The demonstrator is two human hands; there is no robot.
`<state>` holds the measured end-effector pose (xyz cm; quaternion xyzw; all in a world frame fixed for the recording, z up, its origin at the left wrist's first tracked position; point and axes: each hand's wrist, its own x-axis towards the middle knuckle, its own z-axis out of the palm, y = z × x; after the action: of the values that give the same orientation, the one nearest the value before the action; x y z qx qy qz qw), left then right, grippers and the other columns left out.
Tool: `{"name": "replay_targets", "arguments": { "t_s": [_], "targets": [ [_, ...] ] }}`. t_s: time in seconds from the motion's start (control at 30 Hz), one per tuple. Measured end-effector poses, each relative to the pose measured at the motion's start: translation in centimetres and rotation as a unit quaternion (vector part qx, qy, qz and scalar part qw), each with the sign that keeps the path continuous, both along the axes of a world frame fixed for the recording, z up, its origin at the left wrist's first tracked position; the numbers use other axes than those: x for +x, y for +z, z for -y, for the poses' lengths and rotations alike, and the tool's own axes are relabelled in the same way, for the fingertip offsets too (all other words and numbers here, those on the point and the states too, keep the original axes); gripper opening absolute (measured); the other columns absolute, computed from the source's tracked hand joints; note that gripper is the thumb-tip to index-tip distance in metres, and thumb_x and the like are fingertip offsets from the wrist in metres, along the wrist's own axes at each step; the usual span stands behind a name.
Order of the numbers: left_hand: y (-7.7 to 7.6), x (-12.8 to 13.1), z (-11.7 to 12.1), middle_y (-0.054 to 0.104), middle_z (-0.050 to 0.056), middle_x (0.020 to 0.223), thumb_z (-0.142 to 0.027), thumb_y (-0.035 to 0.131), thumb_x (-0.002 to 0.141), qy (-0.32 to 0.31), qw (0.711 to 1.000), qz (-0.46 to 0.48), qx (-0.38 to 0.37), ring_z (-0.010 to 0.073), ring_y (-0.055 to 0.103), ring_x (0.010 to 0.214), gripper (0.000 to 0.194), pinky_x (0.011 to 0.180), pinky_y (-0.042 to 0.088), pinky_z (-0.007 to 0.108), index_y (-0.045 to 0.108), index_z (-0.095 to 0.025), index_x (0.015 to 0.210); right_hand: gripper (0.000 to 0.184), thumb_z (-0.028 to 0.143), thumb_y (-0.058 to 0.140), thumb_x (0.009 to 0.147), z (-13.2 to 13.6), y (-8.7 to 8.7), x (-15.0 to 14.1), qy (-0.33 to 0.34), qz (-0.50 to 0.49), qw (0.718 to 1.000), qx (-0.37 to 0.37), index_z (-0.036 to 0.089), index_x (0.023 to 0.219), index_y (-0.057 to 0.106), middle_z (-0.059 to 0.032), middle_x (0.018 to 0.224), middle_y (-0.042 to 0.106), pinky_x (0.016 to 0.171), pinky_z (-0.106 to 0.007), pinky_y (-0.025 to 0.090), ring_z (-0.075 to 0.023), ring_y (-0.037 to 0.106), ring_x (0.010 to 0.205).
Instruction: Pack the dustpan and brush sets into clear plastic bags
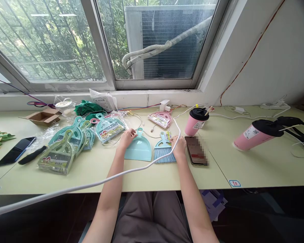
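Turquoise dustpan and brush, handles lengthwise toward window, left grip and right grip unclear

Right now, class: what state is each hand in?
Left hand: at the dustpan, grip unclear.
Right hand: at the brush, grip unclear.

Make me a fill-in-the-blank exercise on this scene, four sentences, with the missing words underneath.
1. The left hand is at the edge of a light-blue ____ lying loose beside the brush.
2. The right hand is at the brush, whose bristles are ____.
3. Both cups with black lids are ____.
4. The open brown box at the back left is made of ____.

Missing words: dustpan; blue; pink; cardboard.
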<state>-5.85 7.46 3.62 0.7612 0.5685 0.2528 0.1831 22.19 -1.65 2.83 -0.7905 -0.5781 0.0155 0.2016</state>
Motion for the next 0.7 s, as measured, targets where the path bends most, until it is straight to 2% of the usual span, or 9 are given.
{"name": "replay_targets", "arguments": {
  "t_s": [0.1, 0.2, 0.27, 0.33, 0.4, 0.47, 0.57, 0.7],
  "targets": [
    [0.1, 0.1, 0.0, 0.071, 0.008, 0.085, -0.037, 0.053, 0.085, -0.004, 0.999, -0.037, -0.006, 0.0216, 0.062, 0.082, 0.024, 0.077, 0.045, 0.03, 0.07, -0.019, 0.081, 0.018, 0.017, 0.055, 0.087, 0.0, 0.2, 0.0, -0.009, -0.017, 0.999, 0.038, 0.016, 0.086, 0.073, -0.0131, 0.098, 0.071, 0.08, -0.034, 0.036, -0.026, 0.059, 0.097],
    [0.2, 0.3, 0.0, 0.072, 0.009, 0.085, -0.036, 0.051, 0.086, -0.004, 0.998, -0.059, -0.004, 0.0229, 0.062, 0.084, 0.028, 0.077, 0.044, 0.031, 0.072, -0.019, 0.082, 0.022, 0.023, 0.049, 0.09, -0.1, 0.6, 0.6, -0.023, -0.123, 0.985, 0.116, 0.016, 0.09, 0.07, -0.0128, 0.092, 0.072, 0.077, -0.033, 0.039, -0.0235, 0.062, 0.087],
    [0.3, 0.5, 0.1, 0.073, 0.009, 0.086, -0.035, 0.051, 0.086, -0.003, 0.998, -0.062, -0.002, 0.023, 0.062, 0.084, 0.027, 0.078, 0.044, 0.031, 0.073, -0.019, 0.083, 0.027, 0.032, 0.047, 0.089, -0.4, 0.8, 1.2, -0.02, -0.246, 0.949, 0.195, 0.015, 0.093, 0.068, -0.0126, 0.09, 0.072, 0.074, -0.031, 0.042, -0.0219, 0.063, 0.08],
    [0.2, 0.8, 0.2, 0.073, 0.009, 0.088, -0.035, 0.05, 0.087, -0.005, 0.999, -0.051, 0.002, 0.0228, 0.063, 0.084, 0.027, 0.078, 0.044, 0.031, 0.072, -0.019, 0.082, 0.034, 0.042, 0.05, 0.085, -0.9, 0.7, 1.8, -0.005, -0.37, 0.892, 0.26, 0.014, 0.094, 0.065, -0.0126, 0.089, 0.071, 0.072, -0.031, 0.045, -0.0213, 0.063, 0.077],
    [0.1, 1.2, 0.3, 0.073, 0.008, 0.088, -0.035, 0.05, 0.087, -0.008, 0.999, -0.031, 0.004, 0.0224, 0.063, 0.083, 0.027, 0.079, 0.044, 0.031, 0.072, -0.02, 0.08, 0.042, 0.052, 0.054, 0.079, -1.3, 0.3, 2.1, 0.02, -0.459, 0.847, 0.268, 0.013, 0.092, 0.064, -0.0119, 0.088, 0.07, 0.071, -0.032, 0.048, -0.0212, 0.063, 0.077],
    [-0.1, 2.0, 0.5, 0.073, 0.008, 0.087, -0.034, 0.049, 0.087, -0.008, 1.0, -0.012, 0.003, 0.022, 0.063, 0.081, 0.027, 0.078, 0.044, 0.031, 0.07, -0.019, 0.079, 0.048, 0.059, 0.056, 0.074, -1.8, -0.2, 1.6, 0.052, -0.504, 0.829, 0.239, 0.014, 0.089, 0.063, -0.0111, 0.087, 0.07, 0.07, -0.033, 0.049, -0.0213, 0.064, 0.077],
    [-0.4, 3.5, 1.0, 0.072, 0.009, 0.084, -0.032, 0.049, 0.086, -0.007, 1.0, 0.0, 0.003, 0.0222, 0.064, 0.08, 0.027, 0.078, 0.044, 0.032, 0.068, -0.018, 0.075, 0.049, 0.061, 0.056, 0.073, -2.1, -1.0, -0.3, 0.091, -0.501, 0.838, 0.195, 0.015, 0.087, 0.064, -0.0103, 0.085, 0.07, 0.071, -0.033, 0.05, -0.021, 0.065, 0.077],
    [-1.0, 5.2, 1.4, 0.071, 0.009, 0.084, -0.032, 0.046, 0.087, -0.009, 1.0, 0.02, 0.009, 0.0223, 0.064, 0.082, 0.025, 0.078, 0.044, 0.032, 0.064, -0.018, 0.076, 0.03, 0.044, 0.052, 0.083, -2.0, -1.7, -3.4, 0.122, -0.412, 0.892, 0.144, 0.017, 0.085, 0.066, -0.0062, 0.076, 0.069, 0.068, -0.032, 0.05, -0.0181, 0.062, 0.064]
  ]
}}
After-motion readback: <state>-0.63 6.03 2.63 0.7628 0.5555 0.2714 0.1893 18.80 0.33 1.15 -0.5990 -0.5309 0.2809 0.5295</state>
